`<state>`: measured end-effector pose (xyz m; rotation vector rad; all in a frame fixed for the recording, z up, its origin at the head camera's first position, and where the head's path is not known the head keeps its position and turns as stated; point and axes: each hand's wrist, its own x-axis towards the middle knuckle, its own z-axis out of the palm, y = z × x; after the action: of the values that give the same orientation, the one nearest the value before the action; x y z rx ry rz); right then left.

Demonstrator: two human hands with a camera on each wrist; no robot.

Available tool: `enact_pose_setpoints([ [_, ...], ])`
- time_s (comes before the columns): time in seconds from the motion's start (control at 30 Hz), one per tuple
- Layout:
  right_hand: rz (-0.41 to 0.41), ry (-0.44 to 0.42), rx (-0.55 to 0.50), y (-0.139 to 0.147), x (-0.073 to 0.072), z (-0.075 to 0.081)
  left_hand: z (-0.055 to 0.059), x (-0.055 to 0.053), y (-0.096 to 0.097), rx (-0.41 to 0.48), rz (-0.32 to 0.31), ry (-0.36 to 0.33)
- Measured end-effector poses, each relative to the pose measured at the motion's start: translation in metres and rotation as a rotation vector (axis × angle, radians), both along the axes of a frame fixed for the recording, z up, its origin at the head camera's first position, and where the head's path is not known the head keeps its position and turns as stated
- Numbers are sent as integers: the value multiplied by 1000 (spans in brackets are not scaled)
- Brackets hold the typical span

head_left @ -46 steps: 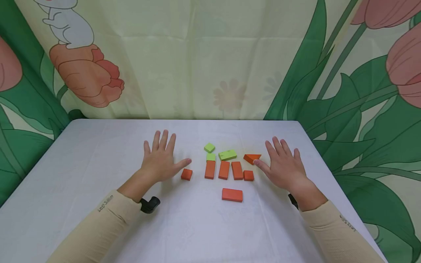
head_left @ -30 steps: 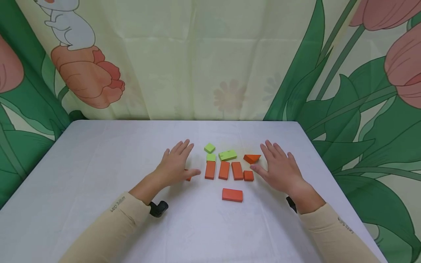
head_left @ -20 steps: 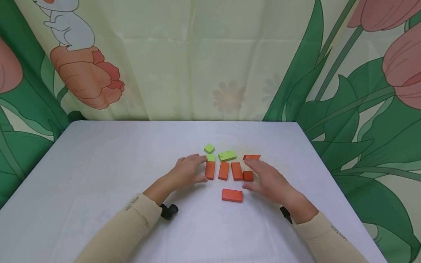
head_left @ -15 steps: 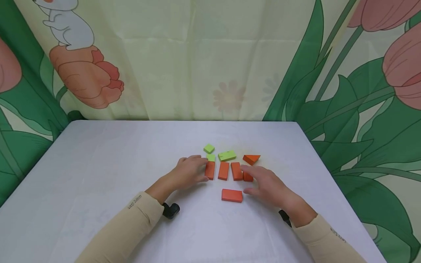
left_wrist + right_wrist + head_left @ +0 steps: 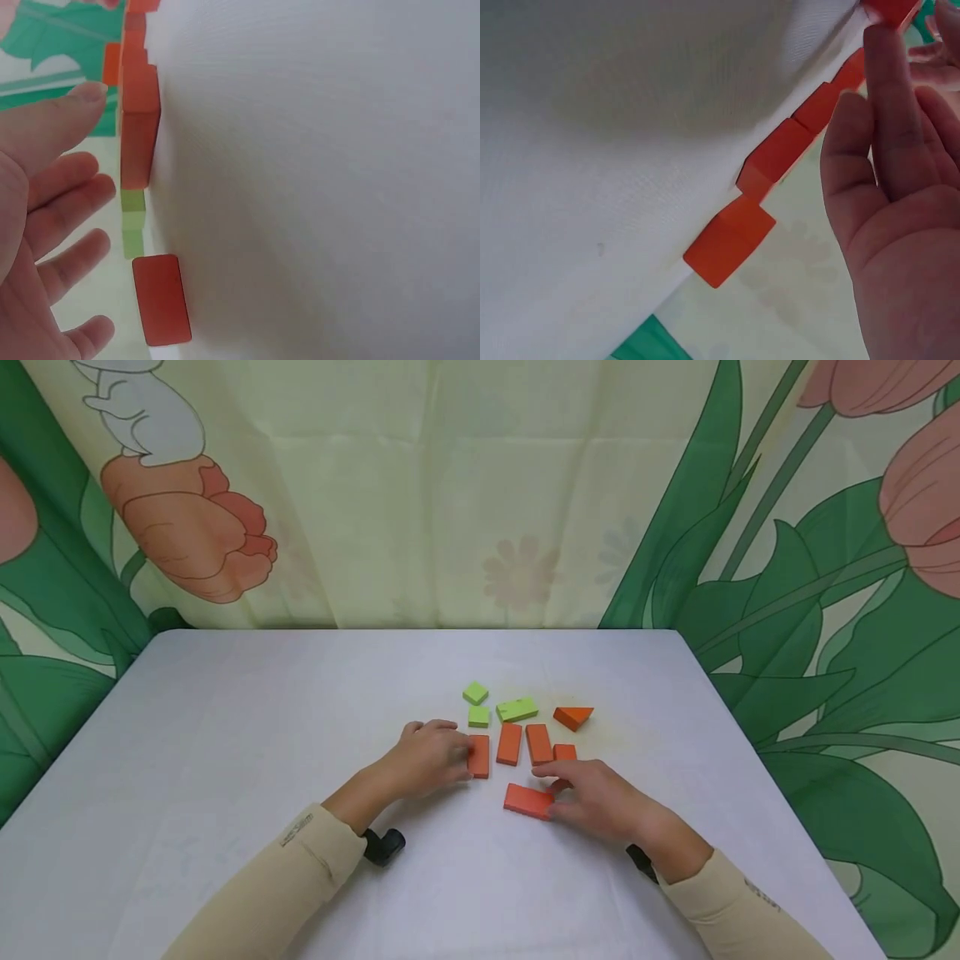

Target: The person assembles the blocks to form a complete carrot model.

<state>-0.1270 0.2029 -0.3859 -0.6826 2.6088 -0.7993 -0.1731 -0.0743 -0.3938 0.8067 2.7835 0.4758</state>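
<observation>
Toy building blocks lie on a white-covered table. My left hand [image 5: 430, 758] is beside an upright-standing-lengthwise orange block [image 5: 479, 757], its loosely bent fingertips close to the block's left edge. In the left wrist view the thumb [image 5: 88, 94] and fingers appear spread beside that block; contact is unclear. My right hand [image 5: 596, 795] pinches the right end of a red rectangular block [image 5: 527, 801] at the front, which sits slightly turned. A red cube [image 5: 162, 300] shows in the left wrist view but is hidden behind my left hand in the head view.
Two orange blocks stand side by side in the middle, one of them an oblong block [image 5: 509, 743]. A smaller orange block [image 5: 564, 752] and an orange triangular block [image 5: 573, 717] lie to the right. Several green blocks, including an oblong one [image 5: 517, 709], lie behind.
Both hands have come inward from their spread pose. The left orange block has shifted toward me, away from the green block. My right hand has reached the front red block, which has turned slightly.
</observation>
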Motion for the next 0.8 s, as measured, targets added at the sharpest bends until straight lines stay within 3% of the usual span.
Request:
enact_pose_setpoints([
  [0.27, 32, -97, -48, -3, 1, -4, -6, -9, 8, 14, 22, -24],
  [0.43, 61, -124, -39, -9, -1, -6, -9, -9, 9, 9, 37, -51],
  [0.6, 74, -70, 4, -13, -2, -6, -9, -3, 7, 26, 17, -58],
  [0.8, 32, 2, 53, -16, -1, -7, -7, 11, 7, 58, -9, -59],
])
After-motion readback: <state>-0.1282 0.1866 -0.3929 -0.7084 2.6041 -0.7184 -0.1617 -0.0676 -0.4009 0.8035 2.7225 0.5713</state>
